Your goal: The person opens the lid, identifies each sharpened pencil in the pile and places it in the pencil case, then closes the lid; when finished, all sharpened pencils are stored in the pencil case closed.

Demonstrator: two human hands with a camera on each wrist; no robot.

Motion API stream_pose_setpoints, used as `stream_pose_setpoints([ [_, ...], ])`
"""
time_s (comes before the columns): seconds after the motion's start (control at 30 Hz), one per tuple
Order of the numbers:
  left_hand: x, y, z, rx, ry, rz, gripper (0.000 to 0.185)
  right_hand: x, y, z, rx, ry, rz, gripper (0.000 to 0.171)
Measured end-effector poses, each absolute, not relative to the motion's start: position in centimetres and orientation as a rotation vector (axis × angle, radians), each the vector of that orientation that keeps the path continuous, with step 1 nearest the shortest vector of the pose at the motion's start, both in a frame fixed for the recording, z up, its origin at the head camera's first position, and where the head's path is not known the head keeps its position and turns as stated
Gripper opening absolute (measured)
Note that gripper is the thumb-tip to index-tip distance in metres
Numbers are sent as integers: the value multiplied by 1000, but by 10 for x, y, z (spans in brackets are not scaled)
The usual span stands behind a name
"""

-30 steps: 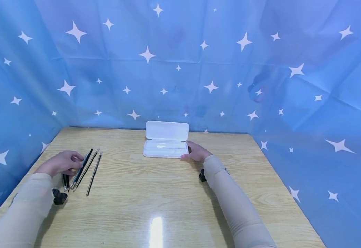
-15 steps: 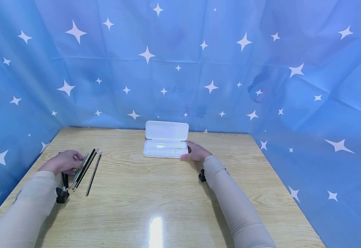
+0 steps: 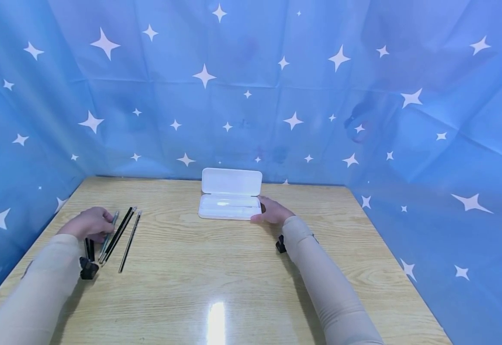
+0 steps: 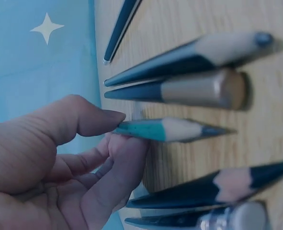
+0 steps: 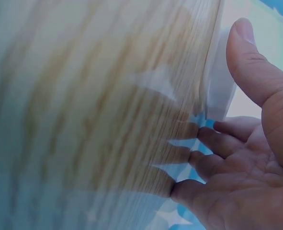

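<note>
On the left of the table, my left hand (image 3: pixel 93 224) pinches a teal pencil (image 4: pixel 146 130) between thumb and forefinger near its sharpened end, in the left wrist view. Two dark pencils, one sharpened (image 4: pixel 175 64) and one blunt-ended (image 4: pixel 189 90), lie beside it. Beyond them a separate dark pencil (image 3: pixel 130 243) lies slanted, and more black ones (image 3: pixel 88 249) show under the hand. At the back middle stands a white pencil case (image 3: pixel 231 182) with its lid raised. My right hand (image 3: pixel 274 212) holds its right end, thumb at the front corner and fingers toward the back.
The wood-grain table (image 3: pixel 181 273) has a blue curtain (image 3: pixel 251 120) with white stars behind it and along both sides. A bright light reflection (image 3: pixel 216 323) shows near the front. Dark wrist cameras (image 3: pixel 88 269) sit below the sleeves.
My left hand has shifted slightly right and turned a little over the pencils. The two black pencils beside the teal one now lie closer together. My right hand and the case stay put.
</note>
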State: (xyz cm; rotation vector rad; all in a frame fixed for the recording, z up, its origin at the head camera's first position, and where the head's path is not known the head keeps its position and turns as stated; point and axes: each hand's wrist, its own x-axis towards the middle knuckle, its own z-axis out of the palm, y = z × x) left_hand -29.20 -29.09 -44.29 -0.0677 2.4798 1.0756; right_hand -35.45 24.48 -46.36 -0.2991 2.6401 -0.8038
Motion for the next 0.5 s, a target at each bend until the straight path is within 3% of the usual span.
stream_pose_setpoints([
  [0.5, -291, -303, -442, 32, 2381, 1234, 50, -357, 244, -465, -255, 2644, -793, 100],
])
